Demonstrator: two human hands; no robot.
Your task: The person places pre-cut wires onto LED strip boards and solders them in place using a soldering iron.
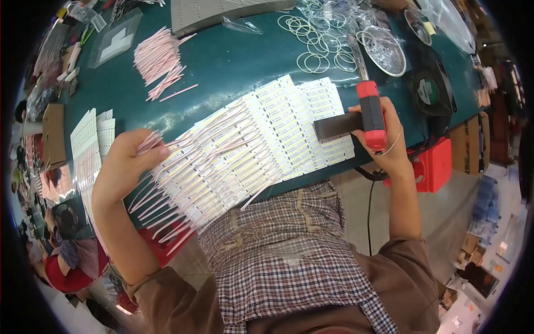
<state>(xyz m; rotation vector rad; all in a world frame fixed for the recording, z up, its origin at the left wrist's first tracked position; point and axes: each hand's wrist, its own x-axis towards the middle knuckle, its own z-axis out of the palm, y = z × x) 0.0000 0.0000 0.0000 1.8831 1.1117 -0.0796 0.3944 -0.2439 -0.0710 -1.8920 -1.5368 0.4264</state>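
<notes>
My left hand (127, 161) is closed on a small bundle of thin pink-and-white wires (149, 142), pinched between thumb and fingers. In front of me, overlapping white LED strip boards (297, 125) lie fanned out near the table edge. Many pink-and-white wires (214, 150) lie across their left part, some ends hanging past the near edge. My right hand (394, 131) grips a red-and-black soldering gun (369, 114) above the boards' right end. Its metal barrel points away from me, and a dark, blocky part juts out to the left.
A pile of loose wires (157, 55) lies at the far left. More boards (89, 139) sit left of my arm. Pale rings (317, 42), a metal dish (386, 53) and a black reel (431, 89) occupy the far right. A red stool (436, 167) stands below; another person (72, 264) sits at left.
</notes>
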